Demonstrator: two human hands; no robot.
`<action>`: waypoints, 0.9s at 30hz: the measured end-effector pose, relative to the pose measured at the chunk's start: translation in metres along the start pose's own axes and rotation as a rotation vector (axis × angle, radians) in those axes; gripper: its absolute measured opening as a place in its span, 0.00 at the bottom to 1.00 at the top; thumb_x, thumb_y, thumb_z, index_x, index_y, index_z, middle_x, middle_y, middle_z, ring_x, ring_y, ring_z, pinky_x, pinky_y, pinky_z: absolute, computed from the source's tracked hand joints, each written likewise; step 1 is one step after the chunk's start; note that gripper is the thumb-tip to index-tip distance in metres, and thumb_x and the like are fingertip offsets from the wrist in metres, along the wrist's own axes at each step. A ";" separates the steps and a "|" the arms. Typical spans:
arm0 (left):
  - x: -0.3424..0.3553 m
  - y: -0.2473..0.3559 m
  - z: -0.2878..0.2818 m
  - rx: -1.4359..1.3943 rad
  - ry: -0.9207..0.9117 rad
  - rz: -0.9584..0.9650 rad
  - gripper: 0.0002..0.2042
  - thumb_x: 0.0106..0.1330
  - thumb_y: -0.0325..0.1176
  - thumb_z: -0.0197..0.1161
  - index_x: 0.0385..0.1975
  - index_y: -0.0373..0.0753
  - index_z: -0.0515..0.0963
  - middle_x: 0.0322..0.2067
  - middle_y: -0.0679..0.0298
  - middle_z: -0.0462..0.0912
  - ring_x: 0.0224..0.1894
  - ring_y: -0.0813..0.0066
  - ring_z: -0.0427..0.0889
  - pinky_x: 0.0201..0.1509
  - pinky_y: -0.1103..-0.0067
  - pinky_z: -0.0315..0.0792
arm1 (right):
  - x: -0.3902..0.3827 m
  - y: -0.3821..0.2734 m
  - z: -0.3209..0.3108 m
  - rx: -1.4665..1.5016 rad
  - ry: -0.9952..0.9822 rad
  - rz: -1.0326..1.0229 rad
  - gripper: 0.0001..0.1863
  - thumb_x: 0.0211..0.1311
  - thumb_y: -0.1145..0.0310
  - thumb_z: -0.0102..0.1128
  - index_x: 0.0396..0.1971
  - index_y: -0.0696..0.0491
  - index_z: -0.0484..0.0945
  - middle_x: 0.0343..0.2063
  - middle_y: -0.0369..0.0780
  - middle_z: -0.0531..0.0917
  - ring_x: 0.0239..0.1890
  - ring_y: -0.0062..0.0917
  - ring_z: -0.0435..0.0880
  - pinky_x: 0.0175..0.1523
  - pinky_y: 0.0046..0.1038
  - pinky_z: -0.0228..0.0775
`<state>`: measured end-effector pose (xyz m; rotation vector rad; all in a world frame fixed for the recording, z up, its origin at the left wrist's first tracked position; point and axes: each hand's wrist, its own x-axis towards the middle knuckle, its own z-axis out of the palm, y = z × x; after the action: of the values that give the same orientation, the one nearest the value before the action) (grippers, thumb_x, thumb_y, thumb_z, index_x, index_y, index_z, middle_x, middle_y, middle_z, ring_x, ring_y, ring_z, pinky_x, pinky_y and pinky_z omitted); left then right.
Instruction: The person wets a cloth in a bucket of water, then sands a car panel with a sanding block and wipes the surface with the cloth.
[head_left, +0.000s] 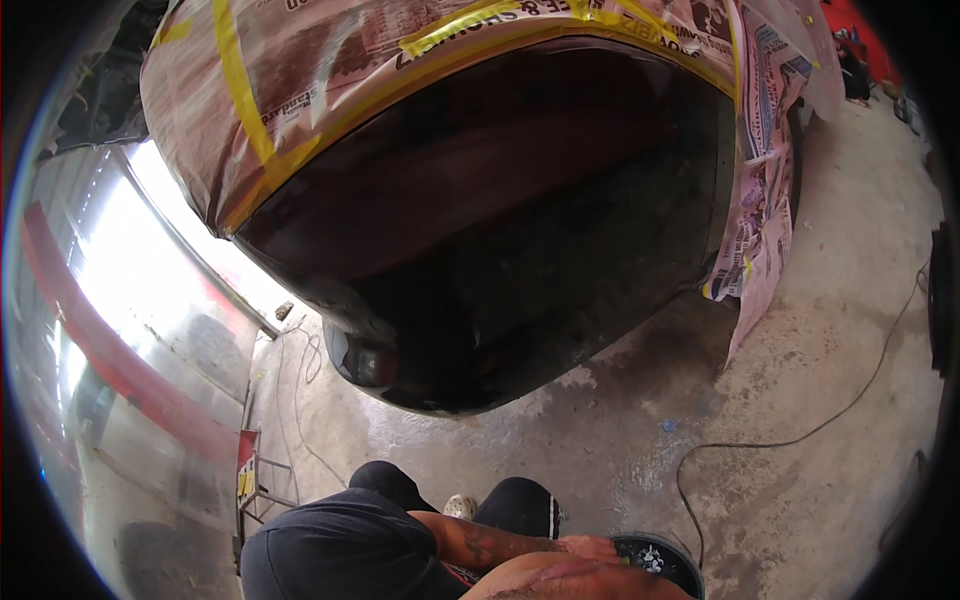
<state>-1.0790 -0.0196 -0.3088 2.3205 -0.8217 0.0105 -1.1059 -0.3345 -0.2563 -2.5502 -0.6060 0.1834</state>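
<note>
My left forearm crosses to the right at the bottom of the view. Its hand, my left hand (590, 547), lies at the edge of a round black bucket (686, 556); its fingers are too small and partly hidden to read. Bright glints and pale patches show inside the bucket, as on liquid. Another bare arm (570, 581), my right, fills the lower edge in front, and its hand is out of sight. Ahead is a large glossy dark car body panel (520, 220), bordered by newspaper (340, 60) and yellow tape (240, 85).
The concrete floor (800, 370) has damp patches below the panel. A dark cable (770, 443) runs across it to the bucket. At left stand a small metal-framed stand (275, 483) and pale sheeting (150, 400). More newspaper (760, 230) hangs down the panel's right side.
</note>
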 end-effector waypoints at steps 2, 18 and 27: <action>-0.002 -0.001 0.005 0.009 -0.014 -0.010 0.28 0.39 0.43 0.76 0.42 0.42 0.74 0.42 0.58 0.74 0.45 0.56 0.76 0.49 0.62 0.70 | 0.000 -0.003 -0.002 -0.002 -0.005 0.015 0.33 0.60 0.66 0.70 0.66 0.45 0.69 0.51 0.52 0.80 0.42 0.47 0.82 0.43 0.41 0.77; -0.009 -0.006 0.016 0.045 -0.016 -0.071 0.26 0.39 0.43 0.76 0.39 0.43 0.73 0.40 0.60 0.73 0.44 0.57 0.76 0.48 0.64 0.69 | -0.016 0.010 0.020 -0.051 0.103 -0.015 0.33 0.56 0.67 0.73 0.63 0.47 0.72 0.52 0.48 0.81 0.47 0.46 0.83 0.48 0.40 0.77; -0.008 -0.003 0.015 0.154 -0.047 -0.045 0.25 0.41 0.44 0.76 0.38 0.43 0.74 0.40 0.60 0.74 0.46 0.58 0.77 0.51 0.64 0.69 | -0.153 0.300 0.265 -0.309 0.162 -0.217 0.30 0.61 0.64 0.68 0.64 0.46 0.72 0.53 0.49 0.80 0.49 0.47 0.82 0.50 0.42 0.77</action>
<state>-1.0865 -0.0225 -0.3245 2.4924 -0.8166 -0.0009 -1.1901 -0.5167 -0.6345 -2.7296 -0.8986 -0.2068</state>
